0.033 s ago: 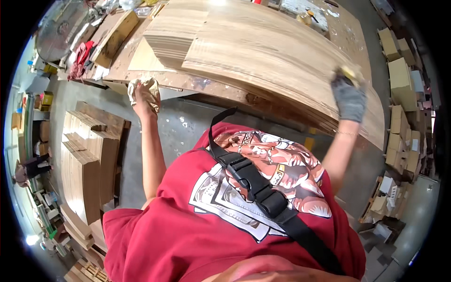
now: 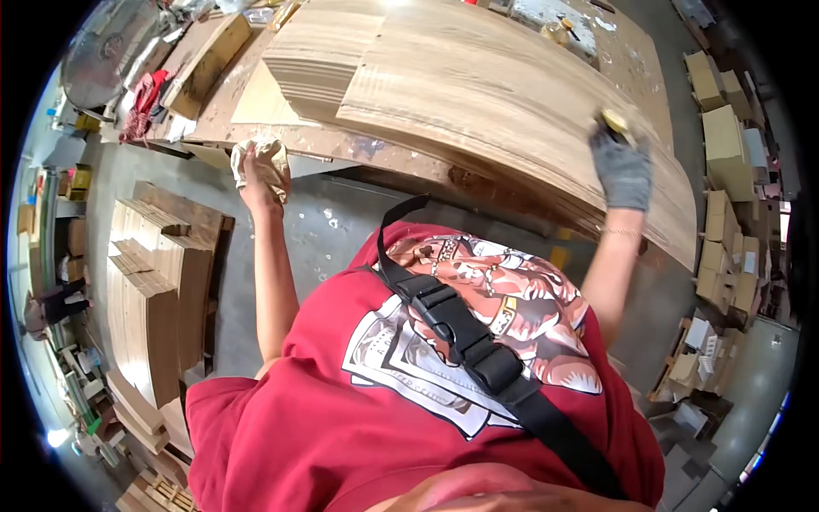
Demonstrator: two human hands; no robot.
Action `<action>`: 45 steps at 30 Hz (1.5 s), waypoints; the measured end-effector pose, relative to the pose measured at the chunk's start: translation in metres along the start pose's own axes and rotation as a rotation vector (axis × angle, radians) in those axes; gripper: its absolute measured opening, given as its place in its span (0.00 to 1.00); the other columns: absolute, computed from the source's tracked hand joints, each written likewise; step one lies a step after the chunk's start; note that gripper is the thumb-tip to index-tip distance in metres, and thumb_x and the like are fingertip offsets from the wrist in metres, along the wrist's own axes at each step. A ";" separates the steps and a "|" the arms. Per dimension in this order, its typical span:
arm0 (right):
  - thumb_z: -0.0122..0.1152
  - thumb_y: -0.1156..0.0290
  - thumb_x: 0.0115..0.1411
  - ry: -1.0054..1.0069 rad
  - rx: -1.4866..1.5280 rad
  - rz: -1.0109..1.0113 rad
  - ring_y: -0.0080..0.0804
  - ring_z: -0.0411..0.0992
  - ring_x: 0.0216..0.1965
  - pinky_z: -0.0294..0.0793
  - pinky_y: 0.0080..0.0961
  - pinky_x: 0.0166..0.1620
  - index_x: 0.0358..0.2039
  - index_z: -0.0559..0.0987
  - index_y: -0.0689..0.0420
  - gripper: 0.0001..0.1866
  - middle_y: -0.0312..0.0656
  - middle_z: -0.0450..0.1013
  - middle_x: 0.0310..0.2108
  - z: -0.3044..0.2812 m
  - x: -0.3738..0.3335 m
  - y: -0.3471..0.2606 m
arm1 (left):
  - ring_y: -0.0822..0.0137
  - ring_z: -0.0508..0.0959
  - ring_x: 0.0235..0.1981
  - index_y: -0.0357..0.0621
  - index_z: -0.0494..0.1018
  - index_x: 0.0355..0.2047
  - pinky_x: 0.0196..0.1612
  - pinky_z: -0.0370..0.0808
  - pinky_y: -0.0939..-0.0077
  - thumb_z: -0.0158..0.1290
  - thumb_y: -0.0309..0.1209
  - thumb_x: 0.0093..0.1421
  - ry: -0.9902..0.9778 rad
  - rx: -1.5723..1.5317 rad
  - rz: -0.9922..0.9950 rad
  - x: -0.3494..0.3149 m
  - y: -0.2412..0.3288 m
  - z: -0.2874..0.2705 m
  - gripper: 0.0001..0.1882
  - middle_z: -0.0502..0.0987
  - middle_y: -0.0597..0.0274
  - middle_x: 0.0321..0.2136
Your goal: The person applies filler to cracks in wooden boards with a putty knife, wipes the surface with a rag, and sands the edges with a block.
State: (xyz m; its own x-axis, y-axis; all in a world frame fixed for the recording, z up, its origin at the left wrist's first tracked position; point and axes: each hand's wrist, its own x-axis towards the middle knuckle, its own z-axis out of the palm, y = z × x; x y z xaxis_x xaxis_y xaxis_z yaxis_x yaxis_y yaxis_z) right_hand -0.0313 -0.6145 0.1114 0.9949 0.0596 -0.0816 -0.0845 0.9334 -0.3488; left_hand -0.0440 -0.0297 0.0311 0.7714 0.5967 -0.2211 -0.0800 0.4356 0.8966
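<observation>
My bare left hand [image 2: 252, 189] is closed on a crumpled cream-coloured cloth [image 2: 273, 165] just off the table's front edge. On my right hand [image 2: 622, 171] is a grey knitted glove. Its fingers are wrapped round a small yellow pad [image 2: 613, 121], blurred by motion, at the right part of a long wood-grain panel [image 2: 478, 85]. The pad's underside is hidden, though it appears to rest on the panel. Left of that panel a stack of similar panels [image 2: 316, 85] shows its layered edges.
A worn brown workbench [image 2: 367, 152] bears the panels. On its left lie a wooden block [image 2: 207, 66] and a red cloth [image 2: 145, 101]; a glass jar [image 2: 559, 32] stands at the back. Stacked boards [image 2: 147, 324] stand on the floor to my left, cardboard boxes [image 2: 725, 141] far right.
My gloved right hand has shifted slightly left with the yellow pad, along the panel. My left hand and the cloth have hardly moved.
</observation>
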 end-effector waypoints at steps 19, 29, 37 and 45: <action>0.58 0.64 0.62 -0.086 -0.512 0.047 0.39 0.76 0.43 0.80 0.33 0.45 0.48 0.74 0.63 0.18 0.48 0.77 0.41 0.074 -0.006 0.110 | 0.63 0.77 0.30 0.47 0.68 0.54 0.30 0.76 0.69 0.39 0.55 0.66 -0.491 -0.072 -0.262 -0.016 -0.012 0.040 0.28 0.76 0.60 0.38; 0.59 0.57 0.63 -0.301 -1.206 -0.409 0.29 0.72 0.48 0.71 0.23 0.53 0.52 0.73 0.62 0.24 0.43 0.75 0.42 0.077 -0.035 0.177 | 0.74 0.73 0.19 0.43 0.72 0.47 0.13 0.67 0.83 0.47 0.58 0.61 -0.281 -0.016 0.308 -0.028 0.077 0.150 0.30 0.76 0.61 0.30; 0.45 0.67 0.68 0.098 -0.633 -1.100 0.27 0.72 0.41 0.73 0.23 0.44 0.46 0.75 0.59 0.14 0.39 0.75 0.41 -0.057 -0.095 0.052 | 0.60 0.78 0.45 0.45 0.68 0.56 0.37 0.83 0.68 0.44 0.54 0.63 -0.235 0.143 0.510 0.047 0.093 0.156 0.31 0.71 0.48 0.49; 0.60 0.65 0.62 1.192 -0.526 -1.358 0.17 0.70 0.23 0.69 0.15 0.22 0.38 0.77 0.52 0.06 0.31 0.75 0.28 -0.091 -0.179 0.027 | 0.66 0.81 0.30 0.40 0.73 0.49 0.35 0.83 0.74 0.39 0.48 0.66 -0.437 -0.099 0.663 0.064 0.183 0.124 0.26 0.79 0.54 0.39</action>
State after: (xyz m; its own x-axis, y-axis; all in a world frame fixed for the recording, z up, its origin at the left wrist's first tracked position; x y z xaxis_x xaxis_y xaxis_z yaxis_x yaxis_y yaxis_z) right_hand -0.2165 -0.6325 0.0323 -0.1440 -0.9894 0.0196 0.3875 -0.0745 -0.9189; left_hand 0.0695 0.0044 0.2285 0.7195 0.4429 0.5349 -0.6485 0.1529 0.7457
